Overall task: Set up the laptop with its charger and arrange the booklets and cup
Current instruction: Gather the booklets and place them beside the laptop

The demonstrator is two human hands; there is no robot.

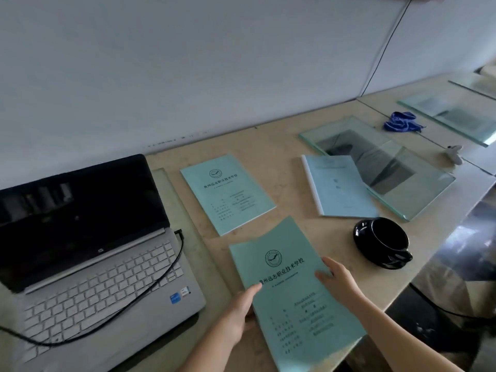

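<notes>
A green booklet is held over the desk's front edge, my left hand gripping its left side and my right hand its right side. A second green booklet lies flat behind it. Further right, a pale blue booklet rests partly on a glass sheet. A black cup stands on a black saucer to the right of the held booklet. At the left the silver laptop is open with a dark screen. Its black charger cable is plugged into its right side and runs across the keyboard.
Thick glass sheets lie on the beige desk at the right, another further back. A blue cloth and a small white object sit near them. A grey partition wall stands behind. The desk edge drops off at the lower right.
</notes>
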